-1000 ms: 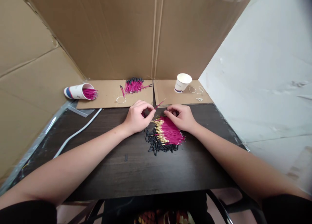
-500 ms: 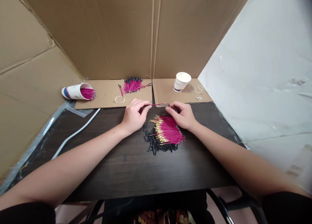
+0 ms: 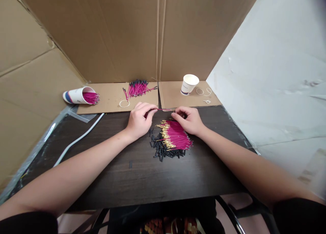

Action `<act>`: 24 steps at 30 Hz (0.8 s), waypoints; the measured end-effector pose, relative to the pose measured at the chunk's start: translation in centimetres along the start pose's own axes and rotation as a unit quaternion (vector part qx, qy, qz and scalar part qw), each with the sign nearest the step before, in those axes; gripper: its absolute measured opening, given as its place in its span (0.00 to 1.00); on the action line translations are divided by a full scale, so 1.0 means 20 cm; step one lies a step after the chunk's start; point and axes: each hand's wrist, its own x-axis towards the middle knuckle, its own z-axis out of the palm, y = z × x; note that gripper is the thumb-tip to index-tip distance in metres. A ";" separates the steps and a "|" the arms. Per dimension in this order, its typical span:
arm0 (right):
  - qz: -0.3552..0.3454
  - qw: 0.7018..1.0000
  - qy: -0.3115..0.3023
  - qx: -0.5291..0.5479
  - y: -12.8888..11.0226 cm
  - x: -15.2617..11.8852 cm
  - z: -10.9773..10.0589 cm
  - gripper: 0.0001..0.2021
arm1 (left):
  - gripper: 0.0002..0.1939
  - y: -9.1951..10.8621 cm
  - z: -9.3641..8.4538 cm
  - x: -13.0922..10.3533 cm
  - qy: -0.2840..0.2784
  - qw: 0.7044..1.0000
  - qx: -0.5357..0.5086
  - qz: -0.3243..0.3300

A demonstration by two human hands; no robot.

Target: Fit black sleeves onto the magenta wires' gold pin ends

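Observation:
Between thumb and fingers, my left hand (image 3: 139, 121) pinches a thin magenta wire (image 3: 164, 109) that points right. My right hand (image 3: 189, 121) is closed in a pinch on a small black sleeve (image 3: 174, 111), which meets the wire's free end. Whether the wire is inside the sleeve is too small to tell. Just below the hands lies a heap of magenta wires (image 3: 178, 136) with gold terminals at their left ends. Many loose black sleeves (image 3: 161, 154) are scattered to the left of and below that heap.
Magenta wires with black ends (image 3: 139, 88) lie on a cardboard strip (image 3: 109, 91) at the back. A tipped paper cup (image 3: 75, 95) holds more wires at left; another cup (image 3: 188, 86) stands upright at right near white rubber bands (image 3: 200, 91). A grey cable (image 3: 78, 139) crosses the left side.
My right fingertips have come slightly closer to the wire's end, so the black sleeve now meets it. The view has shifted a little; the left hand keeps its grip.

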 end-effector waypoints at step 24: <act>-0.075 0.994 0.030 -0.068 0.02 -0.01 0.01 0.09 | 0.11 -0.02 -0.01 0.00 0.012 0.998 0.041 0.045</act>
